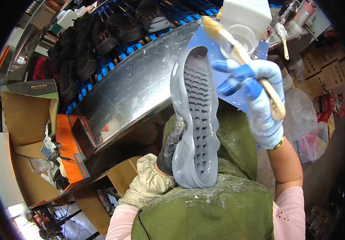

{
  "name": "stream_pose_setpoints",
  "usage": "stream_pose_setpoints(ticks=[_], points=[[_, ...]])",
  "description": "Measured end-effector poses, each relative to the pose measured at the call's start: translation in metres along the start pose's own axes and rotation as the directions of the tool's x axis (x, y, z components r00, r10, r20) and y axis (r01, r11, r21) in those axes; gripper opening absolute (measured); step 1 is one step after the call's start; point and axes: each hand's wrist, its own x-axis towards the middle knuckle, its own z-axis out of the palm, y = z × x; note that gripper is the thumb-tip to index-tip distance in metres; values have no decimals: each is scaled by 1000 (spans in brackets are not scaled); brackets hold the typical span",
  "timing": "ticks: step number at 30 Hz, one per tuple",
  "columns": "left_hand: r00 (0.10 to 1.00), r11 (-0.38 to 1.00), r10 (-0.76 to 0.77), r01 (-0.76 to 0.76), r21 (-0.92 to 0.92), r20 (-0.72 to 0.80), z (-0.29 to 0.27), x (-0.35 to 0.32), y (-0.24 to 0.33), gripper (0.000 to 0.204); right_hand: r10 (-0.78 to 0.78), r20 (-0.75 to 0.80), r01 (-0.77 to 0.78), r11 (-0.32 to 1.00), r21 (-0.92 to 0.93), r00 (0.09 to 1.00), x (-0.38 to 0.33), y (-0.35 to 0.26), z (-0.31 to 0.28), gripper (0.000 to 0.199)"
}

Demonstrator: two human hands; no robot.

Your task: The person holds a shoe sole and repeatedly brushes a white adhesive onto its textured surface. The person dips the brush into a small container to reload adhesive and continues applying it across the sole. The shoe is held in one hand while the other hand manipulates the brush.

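In my left hand [170, 145], gloved in black, I hold a grey shoe sole [199, 124] by its left side. The sole stands lengthwise before me with its hollow inside facing up, showing rows of grooves and square recesses. A wet-looking sheen lies on parts of that inside. My right hand [262, 90], in a blue and white glove, is closed around the wooden handle of a paintbrush [241, 54]. Its pale bristles point up and to the left, slightly blurred, and stay apart from the sole. Behind the brush is a white plastic container [245, 16] with a round opening.
A metal worktop [140, 80] curves across the left, bordered by a blue roller conveyor [112, 66] carrying several dark shoes [126, 28]. Open cardboard boxes [26, 116] and an orange shoebox [70, 140] stand left. Another brush [282, 38] and plastic bags [300, 120] are right. A green apron [204, 212] covers my lap.
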Motion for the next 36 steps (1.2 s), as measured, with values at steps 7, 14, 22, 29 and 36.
stream_pose_setpoints(ticks=[7,14,22,29,36], points=[[990,986,128,-119,120,-66,17,-9,-7,45,-153,526,417,802,-429,836,1,11,35,28],[985,977,161,-150,152,-67,17,-10,-6,58,51,684,345,834,-430,728,-70,-6,24,41],[978,955,187,-159,250,-91,53,-18,15,74,-90,473,358,779,-515,877,-11,-61,-9,30],[919,910,380,-352,220,-104,28,-65,0,76,-148,-154,77,916,-394,977,111,-11,-75,42],[998,998,49,-50,34,40,73,-36,17,63,175,-271,-267,897,-352,946,243,37,-148,39]])
